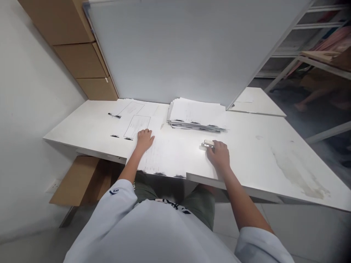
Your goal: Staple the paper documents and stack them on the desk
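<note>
My left hand (145,140) lies palm down on white printed paper, fingers stretched and slightly apart, with nothing held. The paper sheet (167,157) in front of me reaches over the desk's front edge, with dark marks along its near side. Just beyond the left hand lie printed sheets with boxed outlines (137,124). To the right, my right hand (220,153) is closed around a small stapler (208,143) with a cream top and a metal lower part, resting at desk level. The fingers partly hide it. A thick stack of paper (196,113) lies beyond, between the hands.
A grey-white panel (175,47) stands upright behind the white desk (257,146). Brown cardboard boxes (82,60) are piled at the back left, and an open carton (76,180) sits below the desk. Metal shelving (285,73) and part of another person (315,89) appear at right.
</note>
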`<state>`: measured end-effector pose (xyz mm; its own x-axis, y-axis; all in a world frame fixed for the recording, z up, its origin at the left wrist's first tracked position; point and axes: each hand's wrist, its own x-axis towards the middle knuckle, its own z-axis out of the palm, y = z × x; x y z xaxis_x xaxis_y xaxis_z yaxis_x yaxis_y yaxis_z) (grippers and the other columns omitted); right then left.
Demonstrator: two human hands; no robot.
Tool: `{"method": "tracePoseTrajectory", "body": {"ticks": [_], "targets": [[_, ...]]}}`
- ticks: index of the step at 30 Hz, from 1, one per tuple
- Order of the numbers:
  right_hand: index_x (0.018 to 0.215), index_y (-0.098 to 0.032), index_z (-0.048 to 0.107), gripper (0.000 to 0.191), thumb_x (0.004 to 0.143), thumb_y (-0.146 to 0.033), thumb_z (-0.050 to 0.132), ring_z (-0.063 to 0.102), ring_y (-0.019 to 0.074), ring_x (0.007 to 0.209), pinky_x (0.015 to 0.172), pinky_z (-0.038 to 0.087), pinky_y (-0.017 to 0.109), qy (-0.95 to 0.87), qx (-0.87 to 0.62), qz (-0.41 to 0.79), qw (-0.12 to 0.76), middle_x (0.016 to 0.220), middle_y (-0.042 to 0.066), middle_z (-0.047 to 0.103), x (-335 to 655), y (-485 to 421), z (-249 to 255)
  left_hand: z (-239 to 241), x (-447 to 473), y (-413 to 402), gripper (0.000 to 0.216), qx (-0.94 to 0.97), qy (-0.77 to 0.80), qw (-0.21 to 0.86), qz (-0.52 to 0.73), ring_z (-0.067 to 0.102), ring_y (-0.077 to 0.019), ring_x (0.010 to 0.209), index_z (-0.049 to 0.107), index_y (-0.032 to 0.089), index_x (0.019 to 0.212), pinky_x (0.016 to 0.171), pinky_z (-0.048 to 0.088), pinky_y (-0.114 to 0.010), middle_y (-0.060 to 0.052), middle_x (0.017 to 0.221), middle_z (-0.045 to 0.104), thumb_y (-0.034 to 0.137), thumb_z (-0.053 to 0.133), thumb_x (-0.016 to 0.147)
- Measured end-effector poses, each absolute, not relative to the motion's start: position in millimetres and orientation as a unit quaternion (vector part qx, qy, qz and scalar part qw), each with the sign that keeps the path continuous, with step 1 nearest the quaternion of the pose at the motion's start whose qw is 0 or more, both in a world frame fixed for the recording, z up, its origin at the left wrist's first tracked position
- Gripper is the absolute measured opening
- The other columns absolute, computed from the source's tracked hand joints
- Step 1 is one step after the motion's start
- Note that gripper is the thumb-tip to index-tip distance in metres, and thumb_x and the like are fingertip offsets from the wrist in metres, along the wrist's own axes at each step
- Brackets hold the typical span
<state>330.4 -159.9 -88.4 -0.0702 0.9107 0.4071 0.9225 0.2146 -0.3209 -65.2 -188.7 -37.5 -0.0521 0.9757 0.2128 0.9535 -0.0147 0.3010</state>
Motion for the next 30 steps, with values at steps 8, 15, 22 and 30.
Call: {"method": "tracePoseTrajectory", "body": {"ticks": [8, 15, 22, 30], "targets": [[0.119, -0.015, 0.058, 0.037, 0.089, -0.031, 0.047, 0.052, 0.0318, 0.104, 0.085, 0.044, 0.043, -0.734, -0.622, -0.016, 0.274, 0.112, 0.015, 0.063, 328.6, -159.6, -85.7, -36.4, -76.6, -150.3, 0.036, 0.717, 0.666, 0.014, 0.206, 0.057, -0.0314, 0.103, 0.062, 0.018, 0.079, 0.102, 0.031, -0.048, -0.017, 0.087, 0.064, 0.036, 0.038, 0.098], [0.117, -0.016, 0.059, 0.034, 0.088, -0.031, 0.048, 0.052, 0.0320, 0.102, 0.083, 0.044, 0.042, -0.731, -0.620, -0.013, 0.283, 0.108, 0.014, 0.063, 325.2, -159.1, -79.8, 21.5, -139.4, -87.4, 0.044, 0.737, 0.643, -0.113, 0.172, 0.056, -0.0251, 0.111, 0.067, 0.010, 0.088, 0.103, 0.032, -0.045, -0.018, 0.095, 0.067, 0.038, 0.036, 0.101], [0.116, -0.015, 0.057, 0.033, 0.088, -0.030, 0.048, 0.052, 0.0312, 0.104, 0.084, 0.042, 0.040, -0.727, -0.633, -0.002, 0.267, 0.109, 0.014, 0.063, 322.0, -159.3, -72.7, 13.4, -133.6, -94.5, 0.041, 0.744, 0.635, -0.081, 0.190, 0.043, -0.0291, 0.136, 0.063, 0.006, 0.123, 0.113, 0.030, -0.049, -0.018, 0.129, 0.062, 0.027, 0.041, 0.097], [0.114, -0.015, 0.057, 0.030, 0.088, -0.028, 0.049, 0.053, 0.0300, 0.101, 0.082, 0.041, 0.039, -0.726, -0.635, 0.001, 0.264, 0.108, 0.014, 0.063, 318.0, -154.9, -68.7, -45.6, -87.2, -186.9, 0.059, 0.805, 0.583, 0.062, 0.090, 0.020, -0.0319, 0.151, 0.049, 0.023, 0.147, 0.121, 0.019, -0.054, -0.009, 0.158, 0.037, 0.053, 0.044, 0.096]]}}
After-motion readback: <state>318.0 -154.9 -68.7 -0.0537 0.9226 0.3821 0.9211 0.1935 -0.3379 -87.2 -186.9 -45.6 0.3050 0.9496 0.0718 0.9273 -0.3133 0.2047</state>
